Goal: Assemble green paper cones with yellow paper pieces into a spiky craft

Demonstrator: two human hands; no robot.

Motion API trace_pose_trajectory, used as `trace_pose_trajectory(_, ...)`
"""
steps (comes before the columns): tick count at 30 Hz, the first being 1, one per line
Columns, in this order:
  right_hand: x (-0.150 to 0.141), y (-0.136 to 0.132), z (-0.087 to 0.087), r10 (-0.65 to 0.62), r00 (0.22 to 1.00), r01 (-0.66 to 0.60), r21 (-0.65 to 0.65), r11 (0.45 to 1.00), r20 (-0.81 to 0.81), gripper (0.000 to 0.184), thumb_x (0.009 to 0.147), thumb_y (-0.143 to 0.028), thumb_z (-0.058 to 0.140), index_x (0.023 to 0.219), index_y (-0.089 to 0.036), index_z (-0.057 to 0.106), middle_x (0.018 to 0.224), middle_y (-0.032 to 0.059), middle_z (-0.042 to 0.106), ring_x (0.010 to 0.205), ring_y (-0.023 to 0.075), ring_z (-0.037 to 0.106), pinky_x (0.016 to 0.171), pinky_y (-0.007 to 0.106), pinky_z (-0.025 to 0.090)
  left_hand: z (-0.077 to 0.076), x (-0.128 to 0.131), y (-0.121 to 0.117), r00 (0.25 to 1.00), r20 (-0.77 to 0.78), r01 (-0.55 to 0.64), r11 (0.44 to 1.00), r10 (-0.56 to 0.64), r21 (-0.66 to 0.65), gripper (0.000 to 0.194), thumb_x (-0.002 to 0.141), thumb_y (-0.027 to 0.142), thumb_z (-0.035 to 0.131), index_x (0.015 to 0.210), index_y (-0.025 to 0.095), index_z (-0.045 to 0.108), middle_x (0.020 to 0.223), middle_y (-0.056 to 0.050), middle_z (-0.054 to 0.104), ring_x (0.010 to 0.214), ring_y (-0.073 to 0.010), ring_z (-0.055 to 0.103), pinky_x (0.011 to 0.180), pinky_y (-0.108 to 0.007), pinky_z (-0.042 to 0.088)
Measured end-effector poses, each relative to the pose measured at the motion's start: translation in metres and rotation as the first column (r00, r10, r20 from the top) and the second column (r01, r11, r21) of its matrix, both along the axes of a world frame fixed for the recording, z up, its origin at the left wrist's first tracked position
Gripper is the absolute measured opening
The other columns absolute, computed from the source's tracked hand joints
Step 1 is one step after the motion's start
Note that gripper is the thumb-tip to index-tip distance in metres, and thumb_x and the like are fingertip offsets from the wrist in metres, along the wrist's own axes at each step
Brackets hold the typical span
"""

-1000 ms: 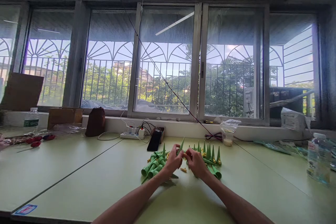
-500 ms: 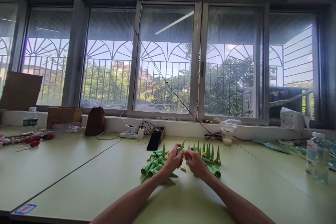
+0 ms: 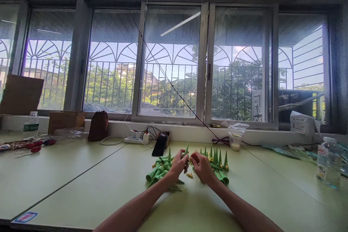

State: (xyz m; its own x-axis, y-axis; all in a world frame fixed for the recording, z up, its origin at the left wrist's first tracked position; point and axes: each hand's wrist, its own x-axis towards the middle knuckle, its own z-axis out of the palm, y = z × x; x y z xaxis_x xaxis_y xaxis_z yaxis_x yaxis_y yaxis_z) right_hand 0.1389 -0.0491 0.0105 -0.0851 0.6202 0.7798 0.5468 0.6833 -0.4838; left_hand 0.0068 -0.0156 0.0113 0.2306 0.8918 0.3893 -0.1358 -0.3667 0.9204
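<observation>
Just now the left hand (image 3: 178, 165) has tipped its slim, pale-green, pointed cone (image 3: 186, 148) nearer to twelve o'clock.
At eight o'clock from that hand lies a heap of green, hollow-ended cones (image 3: 160, 169); the hand curls closed around the held cone's lower part. At six o'clock from the cone, a small, yellow, elongated piece (image 3: 189, 175) lies loose on the pale-green tabletop (image 3: 81, 188). At four o'clock, the right hand (image 3: 201, 166) has its thumb and fingertips nearly together; whether they pinch anything, I cannot tell. Those fingers have loosened from a tighter curl, which suggests a change of grip while the cone stays in hand. At two o'clock from there stand upright green cones (image 3: 215, 158) with yellow bits at their bases.
</observation>
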Motion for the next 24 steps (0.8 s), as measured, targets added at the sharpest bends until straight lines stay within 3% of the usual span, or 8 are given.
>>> trace_pose_trajectory(4,0.0005,0.0012,-0.0018,0.05,0.999,-0.05,-0.004,0.999,0.003,0.014,0.087,-0.023,0.048,0.084,-0.017,0.06,0.075,0.0035,0.065,0.067,0.0149,0.057,0.062,0.023,0.039,0.0021,-0.0011,-0.0019,1.0,-0.012,-0.02,0.999,0.02,-0.038,0.035,0.072,0.043,0.06,0.094,0.019,0.046,0.064,0.007,0.048,0.039,-0.005,0.04,0.032,-0.017,0.032)
trace_pose_trajectory(9,0.0021,0.0044,-0.0035,0.072,0.997,-0.072,-0.026,0.997,-0.007,0.017,0.087,-0.021,0.046,0.074,-0.017,0.057,0.068,0.0018,0.063,0.06,0.013,0.052,0.059,0.023,0.037,-0.0005,-0.0001,0.0008,0.999,-0.044,-0.028,1.0,0.027,-0.008,0.037,0.072,0.044,0.058,0.096,0.019,0.045,0.063,0.008,0.047,0.037,-0.0052,0.039,0.03,-0.017,0.03)
trace_pose_trajectory(24,0.0047,0.0074,-0.0057,-0.009,0.998,0.011,-0.023,1.0,0.058,0.026,0.09,-0.027,0.04,0.07,-0.017,0.053,0.061,0.0001,0.056,0.056,0.0118,0.045,0.057,0.022,0.031,-0.0068,0.0026,0.0064,0.997,-0.064,0.034,0.999,-0.032,0.042,0.036,0.076,0.047,0.057,0.094,0.02,0.042,0.061,0.009,0.046,0.035,-0.0047,0.041,0.029,-0.015,0.028)
